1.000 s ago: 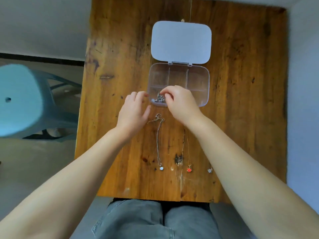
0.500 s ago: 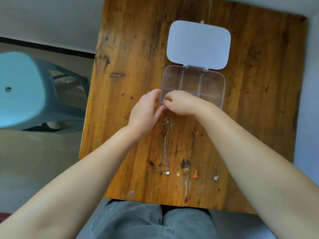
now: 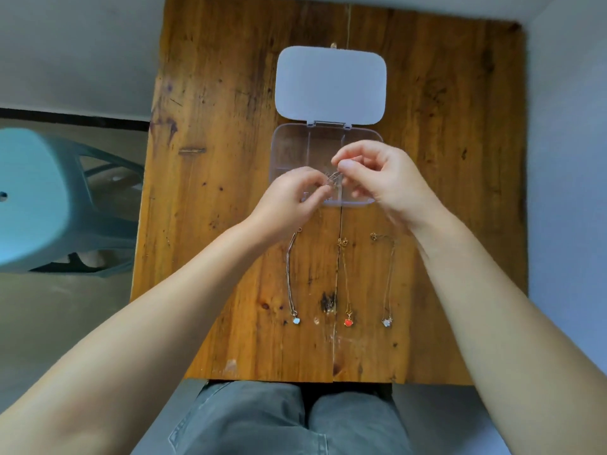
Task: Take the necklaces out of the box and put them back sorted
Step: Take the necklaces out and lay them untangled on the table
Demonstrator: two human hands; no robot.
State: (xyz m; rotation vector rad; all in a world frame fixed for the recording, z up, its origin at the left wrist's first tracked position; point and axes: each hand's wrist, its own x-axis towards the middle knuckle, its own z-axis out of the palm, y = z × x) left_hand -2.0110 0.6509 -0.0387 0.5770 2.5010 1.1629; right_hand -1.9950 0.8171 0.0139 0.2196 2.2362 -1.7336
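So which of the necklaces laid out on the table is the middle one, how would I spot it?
On the wooden table, three necklaces lie side by side, nearer the person than the clear box. The middle necklace alone ends in a red pendant; its neighbours' pendants are pale.

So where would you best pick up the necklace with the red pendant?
Judging by its pose, pinch the red-pendant necklace at its clasp end nearest the box, coming straight down from above. The chain lies flat and straight on the table, so lifting there should let it hang untangled.
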